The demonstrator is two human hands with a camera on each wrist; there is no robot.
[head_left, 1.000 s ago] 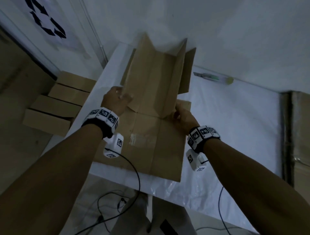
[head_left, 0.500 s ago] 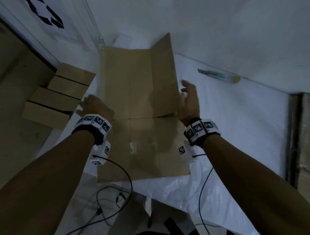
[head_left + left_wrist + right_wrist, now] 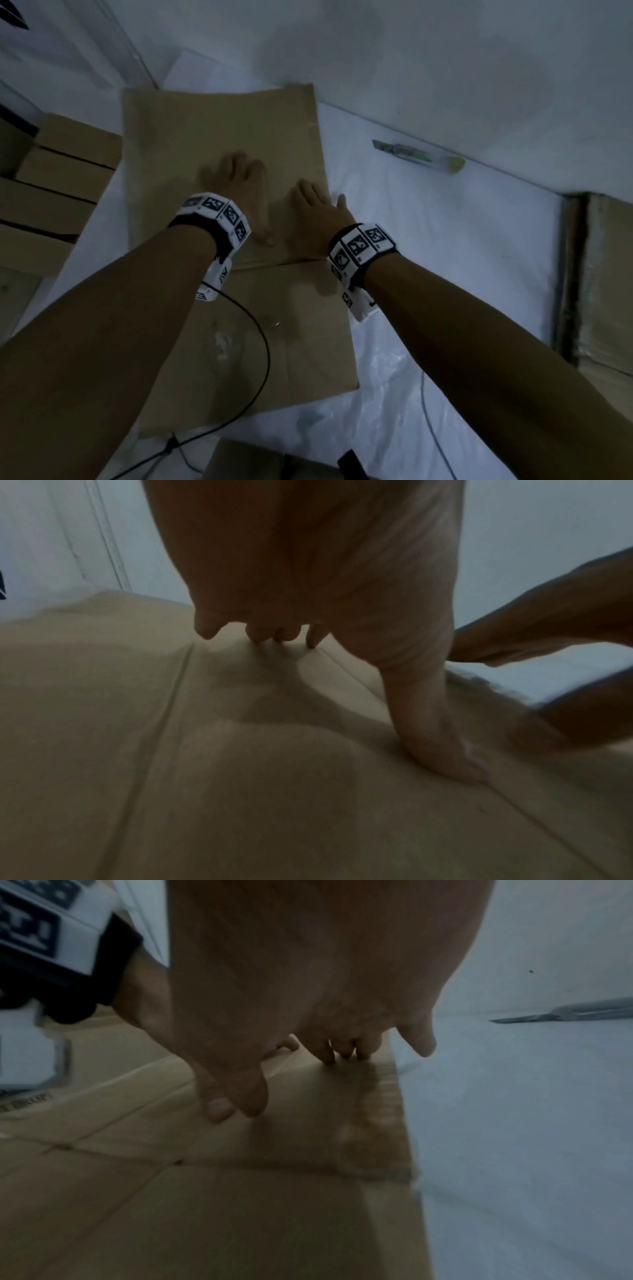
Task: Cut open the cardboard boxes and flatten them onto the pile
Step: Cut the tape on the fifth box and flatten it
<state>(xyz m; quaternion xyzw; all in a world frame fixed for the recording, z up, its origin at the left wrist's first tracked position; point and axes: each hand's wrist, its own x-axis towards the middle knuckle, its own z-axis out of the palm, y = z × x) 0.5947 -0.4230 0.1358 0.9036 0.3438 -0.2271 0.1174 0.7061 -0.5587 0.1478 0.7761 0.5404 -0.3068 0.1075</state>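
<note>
Left of the flattened box (image 3: 219, 137), off the bench's (image 3: 445, 257) edge, sits a stack of cardboard (image 3: 58, 192), apparently more boxes, though I cannot tell whether they are cut or whole. On the box itself, which lies opened out on the white-covered bench, the left hand (image 3: 236, 192) presses palm down near the middle, fingers (image 3: 441, 739) spread and straight, holding nothing. Just right of it, close to the box's right edge, the right hand (image 3: 315, 219) does the same: flat, fingers (image 3: 346, 1045) extended against the cardboard, the little one hanging past the edge, nothing gripped. The thumbs of the two hands nearly meet. Right of the box, well apart and near the wall, lies a cutter (image 3: 418, 156) with a green handle. Farther right, at the bench's end, stands more cardboard (image 3: 603, 274).

The step in hand looks like the flattening press, creases being pushed down. Next, I judge, the sheet needs gripping at its edges and carrying to the pile; which stack is the pile I cannot say. Another box would then call for the cutter.
</note>
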